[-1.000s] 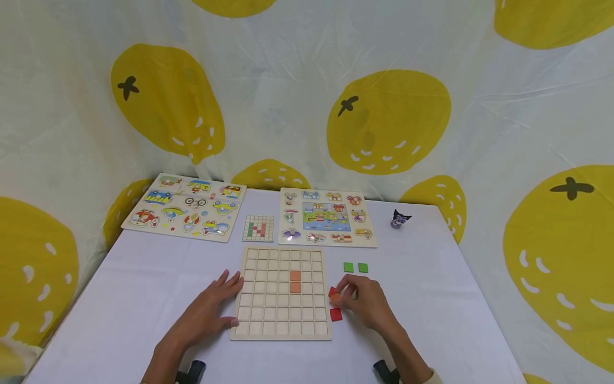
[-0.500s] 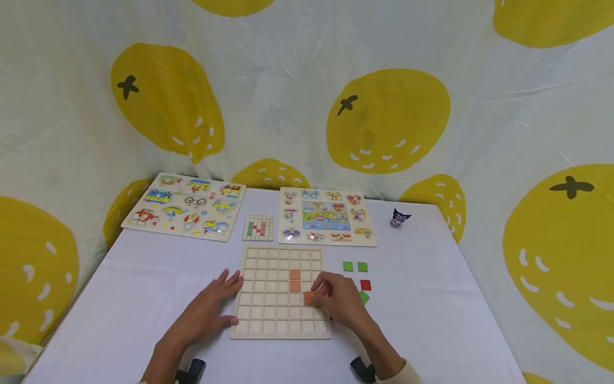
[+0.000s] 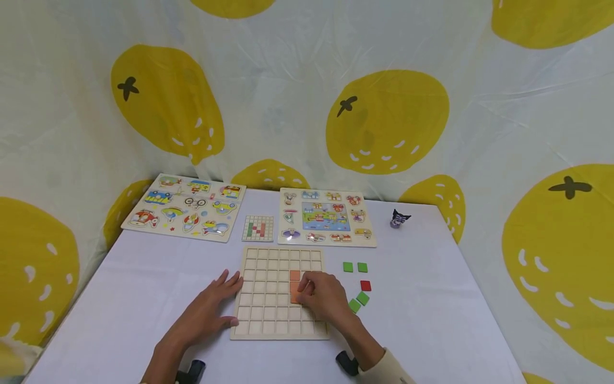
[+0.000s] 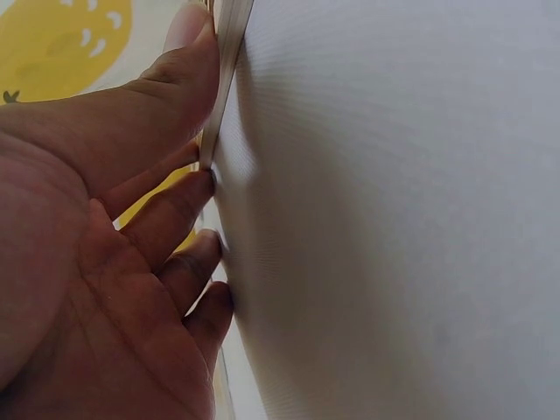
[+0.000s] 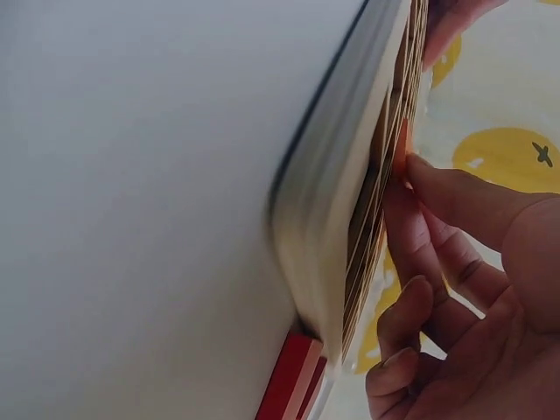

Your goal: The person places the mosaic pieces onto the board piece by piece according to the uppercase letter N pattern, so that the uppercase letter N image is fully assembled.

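Thumb and fingers of the right hand [image 3: 327, 300] pinch an orange tile [image 3: 293, 300] just off the centre of a gridded board [image 3: 257, 313], toward 4 o'clock and next in line at 6 o'clock from two other orange tiles [image 3: 295, 275], while the left hand [image 3: 208, 305], fingers spread and gripping nothing, touches the board's edge at 9 o'clock. Lowered askew, the pinched tile would probably catch on a cell wall and sit tilted; a stray knuckle could jog its neighbours, and a slack left hand might let the board skid. The count: one board, three orange tiles, four green tiles [image 3: 362, 268] between 2 and 4 o'clock, one red tile [image 3: 365, 286] at 3, and more red [image 5: 289, 378] against the board's edge in the right wrist view, its number unclear. Beyond lie one pattern card [image 3: 258, 228] at 11 o'clock, two picture puzzles [image 3: 326, 216] at 10 and 1, and one figurine [image 3: 398, 218] at 2.
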A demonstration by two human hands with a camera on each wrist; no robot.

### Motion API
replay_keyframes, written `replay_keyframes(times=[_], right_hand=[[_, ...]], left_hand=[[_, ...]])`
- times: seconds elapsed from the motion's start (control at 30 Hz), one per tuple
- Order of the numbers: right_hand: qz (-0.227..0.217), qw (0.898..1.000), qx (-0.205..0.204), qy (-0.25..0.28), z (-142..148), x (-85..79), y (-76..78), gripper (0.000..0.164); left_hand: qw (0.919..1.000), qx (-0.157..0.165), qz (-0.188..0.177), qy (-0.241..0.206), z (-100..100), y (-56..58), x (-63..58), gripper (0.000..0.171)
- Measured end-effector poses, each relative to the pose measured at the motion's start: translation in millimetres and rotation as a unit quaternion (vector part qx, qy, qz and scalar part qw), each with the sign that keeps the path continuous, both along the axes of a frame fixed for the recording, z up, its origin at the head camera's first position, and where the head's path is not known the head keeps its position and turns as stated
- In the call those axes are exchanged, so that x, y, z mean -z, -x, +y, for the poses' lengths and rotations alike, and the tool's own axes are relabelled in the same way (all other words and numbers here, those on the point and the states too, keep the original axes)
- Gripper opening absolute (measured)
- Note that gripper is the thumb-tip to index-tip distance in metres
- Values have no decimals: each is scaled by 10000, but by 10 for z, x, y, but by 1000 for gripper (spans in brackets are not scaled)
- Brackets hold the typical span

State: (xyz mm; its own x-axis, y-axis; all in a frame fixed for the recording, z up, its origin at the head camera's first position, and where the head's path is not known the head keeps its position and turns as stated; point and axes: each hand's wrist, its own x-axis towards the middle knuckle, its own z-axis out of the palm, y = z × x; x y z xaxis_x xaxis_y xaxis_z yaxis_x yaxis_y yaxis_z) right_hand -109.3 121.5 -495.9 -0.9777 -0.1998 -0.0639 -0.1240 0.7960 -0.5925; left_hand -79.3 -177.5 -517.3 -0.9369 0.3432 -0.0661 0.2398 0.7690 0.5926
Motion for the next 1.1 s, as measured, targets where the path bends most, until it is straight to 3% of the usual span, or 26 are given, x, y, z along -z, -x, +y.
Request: replay_keyframes(times=[0.23,0.5,0.8,1.1], right_hand=[[-12,9997,-33,-224,-29,29,8,20],[-244,9996,-148,0,51,-49,4,10],[-302,9983,130,487,417,-150,6,17],[-472,9980,387,146,772,-153,-98,22]], left_hand=[[10000,-9,-73,23,14,-7,-5,94],[10000,-13,-81,15,21,-8,-31,94],[10000,-14,-50,13,-1,2,-19,94],[10000,8,-61,-38,3,2,-14,95]])
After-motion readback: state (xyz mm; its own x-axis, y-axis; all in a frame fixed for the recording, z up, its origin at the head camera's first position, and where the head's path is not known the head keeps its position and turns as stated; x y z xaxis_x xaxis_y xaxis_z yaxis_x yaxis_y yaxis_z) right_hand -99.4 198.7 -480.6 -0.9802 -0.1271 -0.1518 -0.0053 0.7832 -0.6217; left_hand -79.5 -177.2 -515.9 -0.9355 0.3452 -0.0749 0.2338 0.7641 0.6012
